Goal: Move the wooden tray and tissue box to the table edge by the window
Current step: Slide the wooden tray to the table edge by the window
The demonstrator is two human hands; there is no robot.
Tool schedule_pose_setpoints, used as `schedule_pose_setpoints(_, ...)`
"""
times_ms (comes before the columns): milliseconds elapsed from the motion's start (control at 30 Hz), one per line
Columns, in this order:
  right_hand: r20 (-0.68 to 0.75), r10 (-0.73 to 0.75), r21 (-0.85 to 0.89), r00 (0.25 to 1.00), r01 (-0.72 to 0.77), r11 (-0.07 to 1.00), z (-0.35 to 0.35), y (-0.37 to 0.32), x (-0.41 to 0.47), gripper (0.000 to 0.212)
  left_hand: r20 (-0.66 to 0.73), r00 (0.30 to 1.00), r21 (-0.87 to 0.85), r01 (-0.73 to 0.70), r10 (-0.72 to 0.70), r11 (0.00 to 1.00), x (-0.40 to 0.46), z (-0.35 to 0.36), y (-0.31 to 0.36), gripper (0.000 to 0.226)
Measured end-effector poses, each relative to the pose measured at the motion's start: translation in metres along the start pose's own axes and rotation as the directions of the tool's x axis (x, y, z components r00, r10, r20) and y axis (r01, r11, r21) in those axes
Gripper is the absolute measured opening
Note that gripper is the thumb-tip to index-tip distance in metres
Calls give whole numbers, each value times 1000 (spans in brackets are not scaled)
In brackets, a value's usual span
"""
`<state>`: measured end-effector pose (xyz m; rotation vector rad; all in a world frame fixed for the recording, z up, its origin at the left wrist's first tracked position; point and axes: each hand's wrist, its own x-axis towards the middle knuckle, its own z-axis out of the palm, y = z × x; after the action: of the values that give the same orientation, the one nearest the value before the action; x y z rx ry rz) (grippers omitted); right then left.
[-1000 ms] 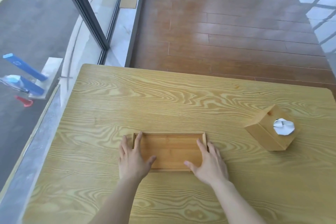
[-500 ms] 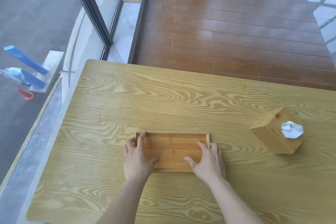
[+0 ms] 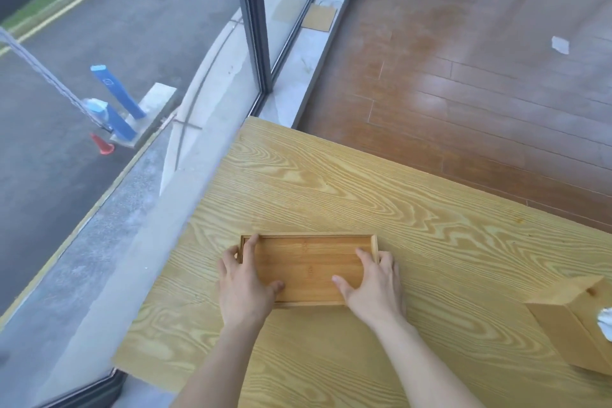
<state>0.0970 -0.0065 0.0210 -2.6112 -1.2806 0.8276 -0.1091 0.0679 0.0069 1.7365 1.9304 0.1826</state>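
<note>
A shallow rectangular wooden tray (image 3: 308,262) lies flat on the pale wood-grain table (image 3: 364,195), a short way in from the table's left edge by the window. My left hand (image 3: 243,288) grips the tray's left end, fingers over the rim and thumb inside. My right hand (image 3: 374,285) holds the right end the same way. A wooden tissue box (image 3: 569,328) with white tissue poking out of its top stands at the far right, partly cut off by the frame.
The glass window (image 3: 132,60) and its grey sill (image 3: 109,275) run along the table's left side. A dark window post (image 3: 255,20) rises beyond the table's far corner. Brown wooden floor (image 3: 463,76) lies past the far edge.
Both hands have taken a firmer hold of the tray's ends and the tray now sits nearer the window-side edge. The view has swung left, pushing the tissue box to the frame's right.
</note>
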Motion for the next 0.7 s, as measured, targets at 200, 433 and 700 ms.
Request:
schedule_pose_setpoints(200, 39, -153, -74, 987, 156, 985, 11, -83, 25, 74, -97, 979, -111, 168, -179, 979, 18, -28, -55, 102)
schedule_pose_setpoints(433, 85, -303, -176, 949, 314, 933, 30, -172, 54, 67, -104, 920, -242, 345, -378, 907, 26, -51, -100, 95)
schedule_pose_setpoints(700, 141, -421, -229, 896, 443, 867, 59, -236, 79, 63, -31, 882, -370, 428, -471, 825, 14, -50, -124, 94)
